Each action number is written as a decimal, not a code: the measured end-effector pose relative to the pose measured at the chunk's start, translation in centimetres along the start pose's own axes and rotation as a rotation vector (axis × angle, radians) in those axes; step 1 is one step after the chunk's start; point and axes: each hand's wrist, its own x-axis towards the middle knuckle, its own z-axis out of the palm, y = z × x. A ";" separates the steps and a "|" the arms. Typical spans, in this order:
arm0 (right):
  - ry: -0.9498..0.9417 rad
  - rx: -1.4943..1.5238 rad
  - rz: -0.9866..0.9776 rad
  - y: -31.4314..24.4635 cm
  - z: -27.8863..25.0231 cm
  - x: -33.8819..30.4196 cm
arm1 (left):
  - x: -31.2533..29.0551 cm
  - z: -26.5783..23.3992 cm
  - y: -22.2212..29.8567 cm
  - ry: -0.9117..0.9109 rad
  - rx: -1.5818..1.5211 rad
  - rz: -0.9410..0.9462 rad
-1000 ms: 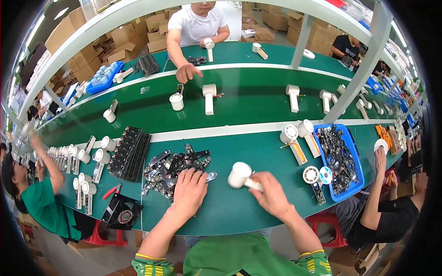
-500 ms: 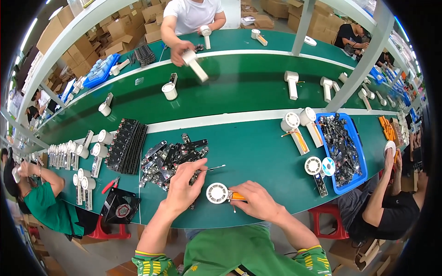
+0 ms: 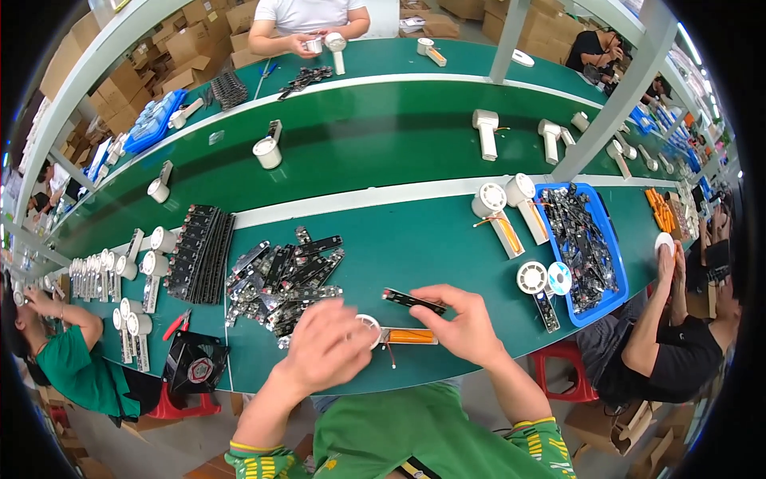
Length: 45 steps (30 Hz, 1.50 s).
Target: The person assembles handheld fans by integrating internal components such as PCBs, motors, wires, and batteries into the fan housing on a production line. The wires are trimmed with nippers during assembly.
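Note:
My right hand (image 3: 459,319) pinches a narrow black circuit board (image 3: 411,300) between thumb and fingers, just above the table. Under it lies a white handheld fan with its handle open, an orange battery (image 3: 412,337) inside and a thin wire trailing from it. My left hand (image 3: 325,345), its fingers smeared by motion, is over the round fan head (image 3: 369,330) and partly hides it. Whether it holds anything cannot be made out. Beyond my left hand sits a loose pile of black circuit boards (image 3: 283,279).
Stacked black boards (image 3: 198,254), red-handled pliers (image 3: 177,325) and a black tray (image 3: 195,363) lie left. A blue bin (image 3: 621,275) of boards stands right, beside several white fans (image 3: 489,199). Co-workers sit on both sides; another person (image 3: 311,20) works across the green conveyor (image 3: 383,132).
My right hand has left the fan's handle and now holds a circuit board. My left hand has come down over the fan head; the thin metal tool it held is out of sight.

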 end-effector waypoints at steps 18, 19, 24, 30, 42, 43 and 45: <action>-0.175 0.737 0.420 3.7 0.2 -3.8 | -4.6 3.5 1.8 -0.359 0.120 0.072; -0.175 0.739 0.419 3.6 0.3 -3.7 | -4.7 3.3 1.6 -0.375 0.133 0.109; -0.119 0.741 0.329 3.7 1.2 -3.4 | -4.5 3.5 1.6 -0.333 -0.006 0.029; -0.089 0.571 0.328 2.9 1.8 -3.3 | -2.9 4.5 3.5 -0.136 -0.316 -0.534; 0.092 0.005 -0.013 0.1 2.9 -4.4 | -2.9 5.5 3.6 -0.057 -0.182 -0.469; 0.089 0.003 -0.014 0.0 3.0 -4.4 | -2.8 5.5 3.6 -0.068 -0.177 -0.468; 0.115 -0.025 -0.045 0.0 3.1 -4.5 | -2.6 5.3 3.6 -0.076 -0.171 -0.469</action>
